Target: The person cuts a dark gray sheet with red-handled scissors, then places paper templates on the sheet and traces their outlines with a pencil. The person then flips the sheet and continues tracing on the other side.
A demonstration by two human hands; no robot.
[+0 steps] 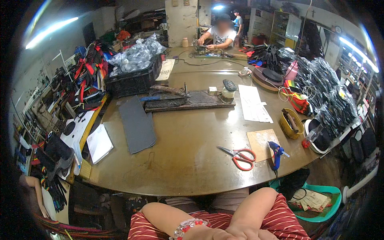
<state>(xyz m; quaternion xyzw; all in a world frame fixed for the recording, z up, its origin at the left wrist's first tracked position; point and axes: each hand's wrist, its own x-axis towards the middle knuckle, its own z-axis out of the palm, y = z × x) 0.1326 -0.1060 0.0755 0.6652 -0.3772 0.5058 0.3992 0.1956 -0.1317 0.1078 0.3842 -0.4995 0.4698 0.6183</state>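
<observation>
Both hands meet in the lap below the brown worktop (188, 152), near red-handled scissors (240, 155); their grip cannot be told.

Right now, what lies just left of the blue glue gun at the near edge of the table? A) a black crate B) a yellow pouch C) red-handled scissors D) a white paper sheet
C: the red-handled scissors lie flat on the table, just left of the blue glue gun and the brown card.
</observation>
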